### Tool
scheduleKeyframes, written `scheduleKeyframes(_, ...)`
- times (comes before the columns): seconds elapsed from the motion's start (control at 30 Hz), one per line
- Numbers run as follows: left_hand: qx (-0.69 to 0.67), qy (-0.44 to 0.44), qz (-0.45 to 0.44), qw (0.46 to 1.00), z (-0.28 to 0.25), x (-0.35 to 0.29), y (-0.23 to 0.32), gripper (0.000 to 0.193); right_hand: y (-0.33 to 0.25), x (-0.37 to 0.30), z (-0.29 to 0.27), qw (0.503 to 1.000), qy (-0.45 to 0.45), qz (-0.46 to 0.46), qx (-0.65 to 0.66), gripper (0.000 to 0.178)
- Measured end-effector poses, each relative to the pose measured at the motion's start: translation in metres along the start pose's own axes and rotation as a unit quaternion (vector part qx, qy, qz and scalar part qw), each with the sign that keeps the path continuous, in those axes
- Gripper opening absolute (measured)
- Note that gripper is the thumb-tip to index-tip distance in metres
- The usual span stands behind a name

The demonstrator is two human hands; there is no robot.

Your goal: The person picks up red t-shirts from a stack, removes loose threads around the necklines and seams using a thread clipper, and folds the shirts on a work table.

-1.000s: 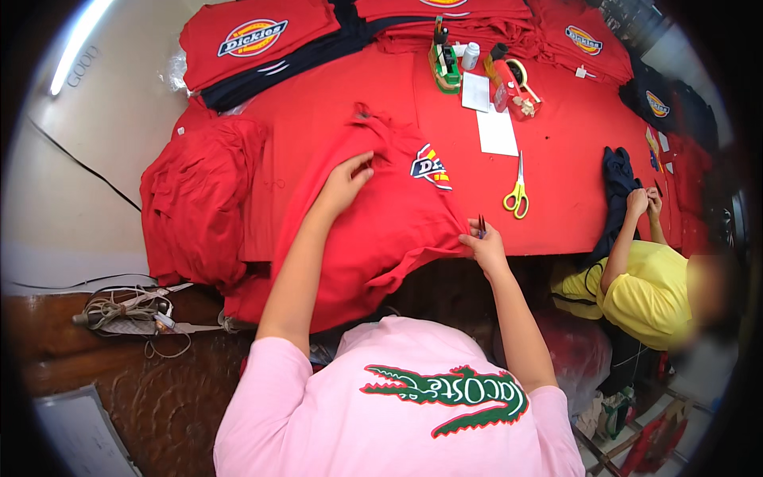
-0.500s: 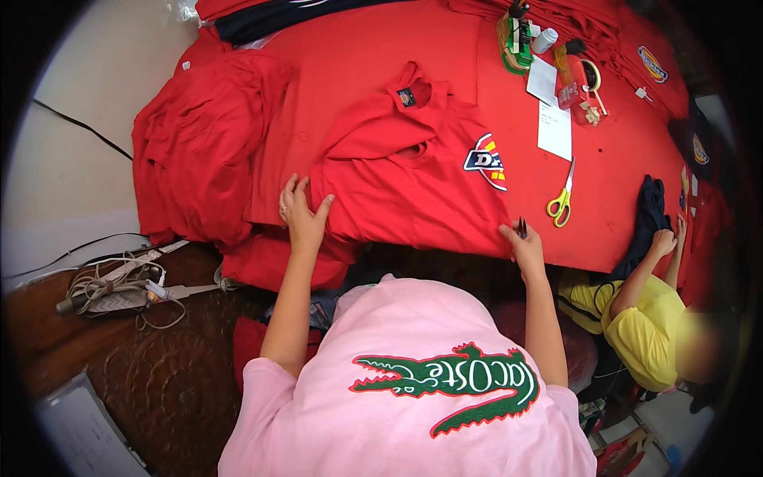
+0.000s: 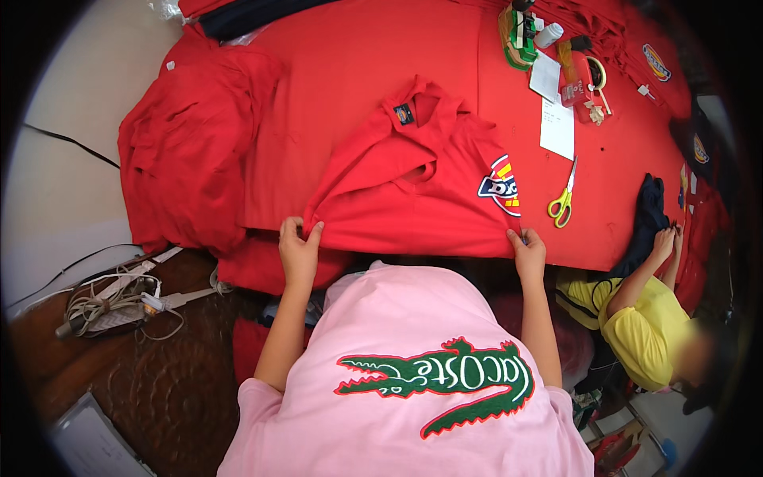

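A red T-shirt (image 3: 397,199) with a colourful chest logo and a dark neck label lies on the red-covered table, its near edge stretched straight between my hands. My left hand (image 3: 299,256) pinches the left end of that edge between thumb and fingers. At the other end, my right hand (image 3: 528,256) grips the fabric below the logo. A small dark tip shows by the right fingers; the rest of that tool is hidden. Folds run across the shirt's middle, and its collar points away from me.
A heap of red garments (image 3: 191,151) lies at left. Yellow-handled scissors (image 3: 561,203), a white paper (image 3: 556,131), a red tape dispenser (image 3: 586,79) and a green box (image 3: 518,44) sit at right. A co-worker in yellow (image 3: 648,330) handles dark cloth (image 3: 644,226). Coiled cables (image 3: 111,298) lie lower left.
My left hand has closed on the shirt's edge, where it lay spread before. The near edge is now pulled taut, and the shirt has shifted slightly toward me. The right hand's dark tool is less visible.
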State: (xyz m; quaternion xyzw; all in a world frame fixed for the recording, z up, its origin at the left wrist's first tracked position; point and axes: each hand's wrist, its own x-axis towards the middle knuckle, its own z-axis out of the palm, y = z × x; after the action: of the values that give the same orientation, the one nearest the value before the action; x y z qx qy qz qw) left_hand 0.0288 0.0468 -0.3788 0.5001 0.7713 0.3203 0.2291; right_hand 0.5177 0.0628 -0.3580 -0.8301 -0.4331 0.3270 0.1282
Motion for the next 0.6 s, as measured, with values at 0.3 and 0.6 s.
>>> scheduleKeyframes(0.3,0.058,-0.145,0.343,0.926,0.071,0.023,0.120,0.022,-0.111,-0.005,0.018,0.953,0.025,-0.282,0.111,0.028)
scheduleKeyframes(0.6,0.056,-0.198,0.334,0.920,0.094,0.053,0.129,0.017,-0.160,-0.011,0.028,0.893,0.034,-0.448,-0.006,0.029)
